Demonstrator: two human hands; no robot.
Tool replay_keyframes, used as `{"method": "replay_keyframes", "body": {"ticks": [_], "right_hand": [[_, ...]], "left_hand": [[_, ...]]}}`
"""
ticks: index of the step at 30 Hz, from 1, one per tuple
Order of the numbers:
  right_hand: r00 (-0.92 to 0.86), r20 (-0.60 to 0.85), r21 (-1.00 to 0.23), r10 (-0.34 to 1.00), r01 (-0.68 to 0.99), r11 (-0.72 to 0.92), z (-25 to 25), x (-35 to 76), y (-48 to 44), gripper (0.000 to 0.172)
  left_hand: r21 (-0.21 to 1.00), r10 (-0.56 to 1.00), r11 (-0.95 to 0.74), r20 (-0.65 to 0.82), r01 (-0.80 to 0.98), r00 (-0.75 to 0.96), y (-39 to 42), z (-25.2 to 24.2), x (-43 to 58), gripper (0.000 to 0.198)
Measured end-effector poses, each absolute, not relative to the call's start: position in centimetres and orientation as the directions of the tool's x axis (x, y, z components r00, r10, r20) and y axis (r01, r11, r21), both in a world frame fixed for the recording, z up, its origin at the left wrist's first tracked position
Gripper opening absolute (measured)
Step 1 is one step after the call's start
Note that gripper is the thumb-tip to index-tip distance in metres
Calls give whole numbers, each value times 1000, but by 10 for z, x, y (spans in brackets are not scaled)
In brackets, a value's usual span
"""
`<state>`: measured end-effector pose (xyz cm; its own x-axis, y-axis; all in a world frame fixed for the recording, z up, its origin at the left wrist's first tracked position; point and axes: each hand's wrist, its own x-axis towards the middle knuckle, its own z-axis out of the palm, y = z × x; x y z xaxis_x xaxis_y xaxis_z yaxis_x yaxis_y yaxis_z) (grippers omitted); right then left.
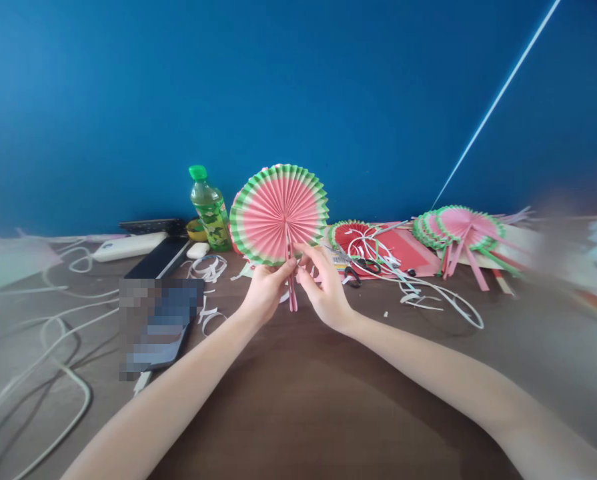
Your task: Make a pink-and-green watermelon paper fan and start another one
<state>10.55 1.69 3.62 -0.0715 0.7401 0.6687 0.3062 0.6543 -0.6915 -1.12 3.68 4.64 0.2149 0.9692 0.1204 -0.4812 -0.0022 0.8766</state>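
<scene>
A round pleated paper fan (278, 210), pink with a white and green rim, stands upright in front of me. My left hand (269, 288) grips its narrow pink handle, thumb across the front. From the other side, my right hand (323, 283) has its fingertips on the top of the handle, just under the pleats. Its curled fingers partly hide whatever small piece lies between them. The lower end of the handle sticks out below both hands.
More pleated fans (461, 230) lie piled at the right. Scissors (361, 270), white strips (428, 287) and red paper (403, 250) are right of my hands. A green-capped bottle (211, 210), phone (171, 327), white power bank (131, 247) and cables (73, 360) are at left. A blue wall (298, 87) stands behind.
</scene>
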Motion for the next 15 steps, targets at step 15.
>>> {"method": "replay_keyframes", "body": {"ticks": [15], "right_hand": [[-68,715,-637,695,347,689,51,108,13,24]], "left_hand": [[919,953,-230,280,-321,119,36,50,-9,18]]}}
